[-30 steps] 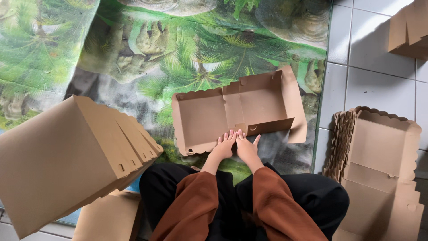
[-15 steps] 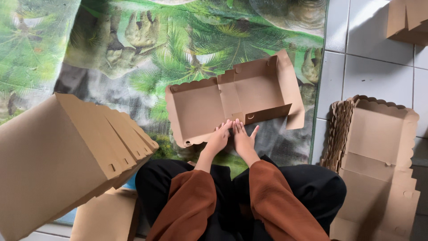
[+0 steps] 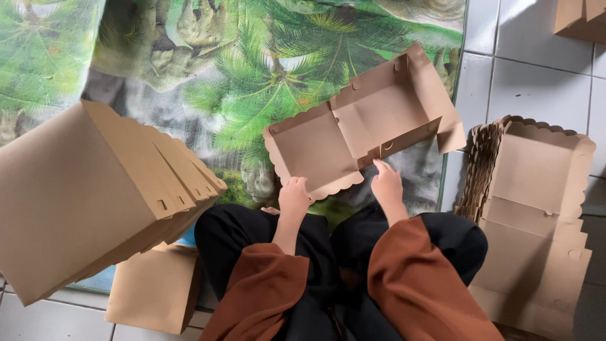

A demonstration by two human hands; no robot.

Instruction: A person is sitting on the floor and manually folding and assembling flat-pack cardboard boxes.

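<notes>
A brown cardboard box [image 3: 353, 129] with a scalloped lid edge lies half folded on the green palm-print mat [image 3: 208, 76] in front of my knees. My left hand [image 3: 294, 196] grips the near scalloped edge of the lid at the left. My right hand [image 3: 386, 183] rests with its fingertips against the box's near side wall, close to a small tab slot. Both forearms wear rust-brown sleeves over black trousers.
A stack of folded brown boxes [image 3: 88, 196] leans at my left, with another box [image 3: 154, 287] beneath it. A pile of flat scalloped box blanks [image 3: 536, 208] lies on the white floor tiles at the right. More cardboard [image 3: 581, 19] shows at the top right corner.
My hands have moved apart: the left now grips the lid's edge, the right is at the side wall. The box has turned and shifted to the right.
</notes>
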